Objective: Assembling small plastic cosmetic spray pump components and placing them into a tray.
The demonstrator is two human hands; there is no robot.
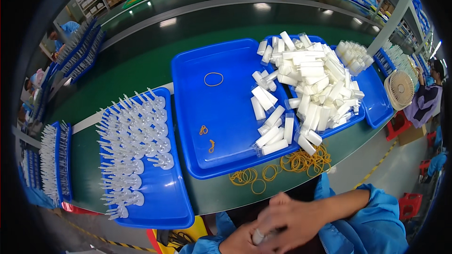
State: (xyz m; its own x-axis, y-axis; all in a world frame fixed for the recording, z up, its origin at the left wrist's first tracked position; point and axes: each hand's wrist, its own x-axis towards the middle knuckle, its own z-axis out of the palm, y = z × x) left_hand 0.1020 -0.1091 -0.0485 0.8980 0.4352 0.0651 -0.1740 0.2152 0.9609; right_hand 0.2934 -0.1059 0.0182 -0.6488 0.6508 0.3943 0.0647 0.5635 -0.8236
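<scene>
White piece between hands, any lettering indiscernible

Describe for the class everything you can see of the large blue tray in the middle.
The blue tray is shallow and roughly rectangular, with rounded corners, a raised rim and smooth, plastic-looking walls. It sits open side up on the green worktop. In it lie a pale loop, small orange bands and, along its right side, white pieces.

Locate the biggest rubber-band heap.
In the head view, the rubber-band heap lies right of centre on the green table, on the near side of the white pieces.
</scene>
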